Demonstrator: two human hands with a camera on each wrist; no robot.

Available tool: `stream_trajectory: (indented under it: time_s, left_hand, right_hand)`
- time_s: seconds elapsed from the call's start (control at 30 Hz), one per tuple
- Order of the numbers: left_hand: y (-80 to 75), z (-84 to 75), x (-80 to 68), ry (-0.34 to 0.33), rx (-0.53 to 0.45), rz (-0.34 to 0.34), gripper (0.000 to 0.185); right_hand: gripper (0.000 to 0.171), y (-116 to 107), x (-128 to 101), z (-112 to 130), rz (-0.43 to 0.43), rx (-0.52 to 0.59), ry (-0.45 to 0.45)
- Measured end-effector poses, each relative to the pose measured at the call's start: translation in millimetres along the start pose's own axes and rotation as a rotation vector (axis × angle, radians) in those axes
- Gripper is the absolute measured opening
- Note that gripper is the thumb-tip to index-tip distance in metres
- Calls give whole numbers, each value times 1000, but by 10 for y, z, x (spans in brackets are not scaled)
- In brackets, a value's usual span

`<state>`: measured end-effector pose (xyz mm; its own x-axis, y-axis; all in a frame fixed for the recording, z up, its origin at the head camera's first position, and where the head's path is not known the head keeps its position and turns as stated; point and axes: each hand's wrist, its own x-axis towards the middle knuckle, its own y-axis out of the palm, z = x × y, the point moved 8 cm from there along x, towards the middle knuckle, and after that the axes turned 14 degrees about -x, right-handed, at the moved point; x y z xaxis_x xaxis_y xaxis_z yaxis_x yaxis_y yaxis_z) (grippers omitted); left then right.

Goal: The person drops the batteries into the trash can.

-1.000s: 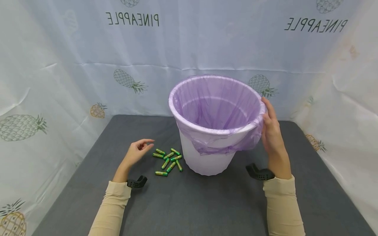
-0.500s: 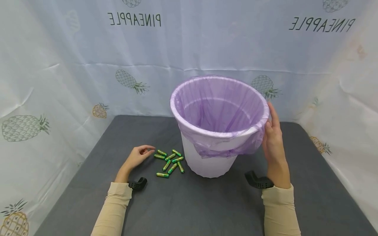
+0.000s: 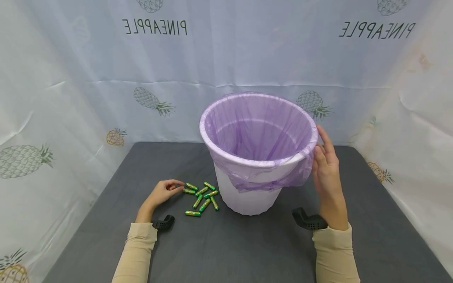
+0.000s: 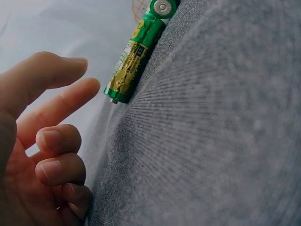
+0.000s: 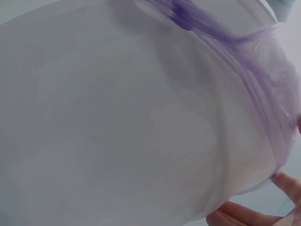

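Note:
Several green-and-gold batteries [image 3: 204,205] lie in a loose cluster on the dark cloth. My left hand [image 3: 161,193] is low at their left side. In the left wrist view, thumb and index finger [image 4: 87,89] extend toward the end of the nearest battery [image 4: 134,61], with a small gap, while the other fingers are curled. Right of the cluster stands a white trash bin [image 3: 247,200]. A thin purple trash bag [image 3: 262,133] lines it and folds over the rim. My right hand [image 3: 327,171] rests against the bin's right side, its extended fingers touching the bag below the rim.
Dark grey cloth [image 3: 226,251] covers the table. White curtains [image 3: 198,55] printed with pineapples hang at the back and along both sides. A black wrist mount [image 3: 164,223] sits on each wrist.
My left hand has come down beside the batteries. The right hand has slid slightly down along the bin's side. The bin and batteries stay in place.

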<state>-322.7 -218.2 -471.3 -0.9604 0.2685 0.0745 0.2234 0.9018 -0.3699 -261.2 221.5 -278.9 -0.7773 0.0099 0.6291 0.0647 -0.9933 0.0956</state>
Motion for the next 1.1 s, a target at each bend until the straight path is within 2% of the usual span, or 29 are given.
stream_trajectory:
  time_s: [0.17,0.37,0.43,0.63,0.77,0.9,1.1]
  left_hand:
    - [4,13,-11,-22,15,13,25]
    - [3,51,7,-68,43,24,27]
    - [3,61,14,-76,54,29,28]
    - [10,44,14,-86,96,41,29]
    - [28,32,18,-100,110,52,28]
    - [36,32,29,-106,121,55,26]
    - [41,22,45,-71,143,63,22]
  right_hand:
    - [47,-22,-18,52,-29,-79,-1]
    - [46,-84,-34,39,-149,-182,56]
    - [46,-80,-37,37,-161,-181,56]
    - [47,-9,-41,62,-111,-141,9]
    - [46,2,-49,66,-104,-157,19]
    - [47,10,-50,70,-76,-130,24]
    - [49,12,-46,73,-42,-115,13]
